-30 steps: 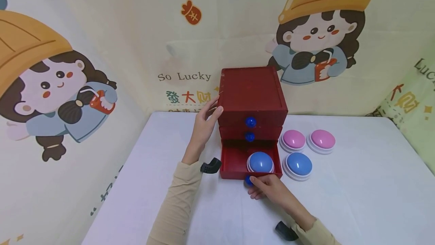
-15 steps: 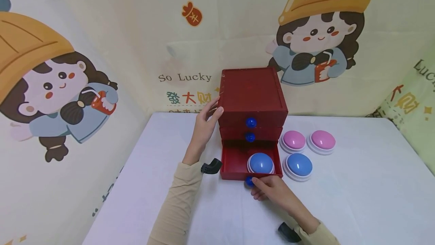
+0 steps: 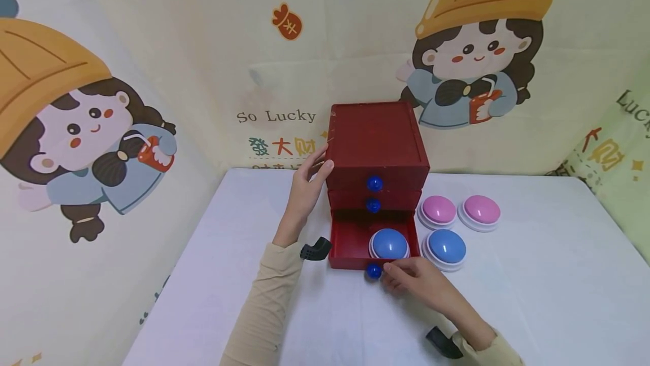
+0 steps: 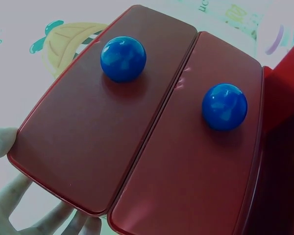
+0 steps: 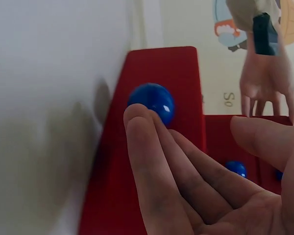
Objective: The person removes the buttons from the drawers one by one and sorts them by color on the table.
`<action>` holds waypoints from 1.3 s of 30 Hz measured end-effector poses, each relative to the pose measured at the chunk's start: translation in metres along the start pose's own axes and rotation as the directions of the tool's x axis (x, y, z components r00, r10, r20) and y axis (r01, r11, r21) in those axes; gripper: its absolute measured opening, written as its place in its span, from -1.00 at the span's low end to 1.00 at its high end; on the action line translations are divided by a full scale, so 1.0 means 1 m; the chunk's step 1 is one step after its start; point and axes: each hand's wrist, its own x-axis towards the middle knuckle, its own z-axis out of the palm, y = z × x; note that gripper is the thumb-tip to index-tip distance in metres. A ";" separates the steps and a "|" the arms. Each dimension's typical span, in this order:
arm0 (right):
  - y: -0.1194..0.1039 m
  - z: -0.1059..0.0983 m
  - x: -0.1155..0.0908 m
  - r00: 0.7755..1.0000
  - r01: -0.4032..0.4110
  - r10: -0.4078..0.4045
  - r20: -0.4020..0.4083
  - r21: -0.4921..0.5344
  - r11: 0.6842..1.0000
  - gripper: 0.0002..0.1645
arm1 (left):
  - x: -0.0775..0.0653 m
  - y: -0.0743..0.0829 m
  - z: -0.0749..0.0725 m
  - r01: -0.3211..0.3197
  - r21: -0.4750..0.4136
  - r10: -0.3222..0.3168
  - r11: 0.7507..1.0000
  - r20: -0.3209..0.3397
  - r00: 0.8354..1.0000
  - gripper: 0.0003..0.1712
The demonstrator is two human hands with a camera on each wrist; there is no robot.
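Note:
A small red drawer cabinet (image 3: 378, 135) stands on the table with its bottom drawer (image 3: 347, 242) pulled out. Inside that drawer, toward its front right, sits a blue dome button (image 3: 389, 243) on a white base. My left hand (image 3: 303, 192) rests against the cabinet's left side, thumb at the front corner and fingers along the side. Just right of the bottom drawer's blue knob (image 3: 373, 271) is my right hand (image 3: 424, 286). In the right wrist view its fingers lie extended by the knob (image 5: 154, 102), with the thumb well apart and nothing pinched.
To the right of the cabinet stand two pink dome buttons, one nearer (image 3: 439, 208) and one farther right (image 3: 482, 208), plus a blue one (image 3: 447, 246) close to the drawer. The two upper drawers, with blue knobs (image 3: 374, 184), are closed. A printed cloth wall (image 3: 218, 73) rises behind.
My right hand has let go of the bottom drawer's knob and shifted slightly right. The drawer stays pulled out, and my left hand keeps its place on the cabinet.

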 end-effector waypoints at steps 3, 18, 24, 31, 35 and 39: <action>-0.005 -0.005 -0.003 1.000 0.023 -0.024 -0.011 -0.040 0.999 -0.66 | 0.000 0.001 0.000 0.009 -0.007 -0.009 1.000 0.008 1.000 -0.43; -0.023 -0.031 -0.002 0.996 0.072 -0.078 -0.041 -0.134 0.988 -0.61 | -0.014 0.037 -0.001 0.035 -0.007 -0.035 0.999 0.023 0.999 -0.41; -0.023 -0.042 0.007 0.991 0.100 -0.111 -0.072 -0.143 0.985 -0.58 | -0.013 0.036 -0.001 0.030 -0.009 -0.030 1.000 0.028 0.999 -0.42; -0.020 -0.048 0.023 0.985 0.126 -0.146 -0.091 -0.203 0.971 -0.47 | 0.000 0.005 -0.001 -0.008 -0.013 0.008 1.000 0.004 1.000 -0.44; -0.016 -0.047 0.031 0.986 0.113 -0.142 -0.090 -0.273 0.956 -0.44 | 0.001 -0.001 0.000 -0.002 -0.014 0.002 1.000 -0.006 1.000 -0.46; -0.015 -0.043 0.039 0.987 0.080 -0.120 -0.108 -0.320 0.944 -0.41 | 0.001 -0.001 0.000 0.000 -0.015 0.000 1.000 -0.008 1.000 -0.46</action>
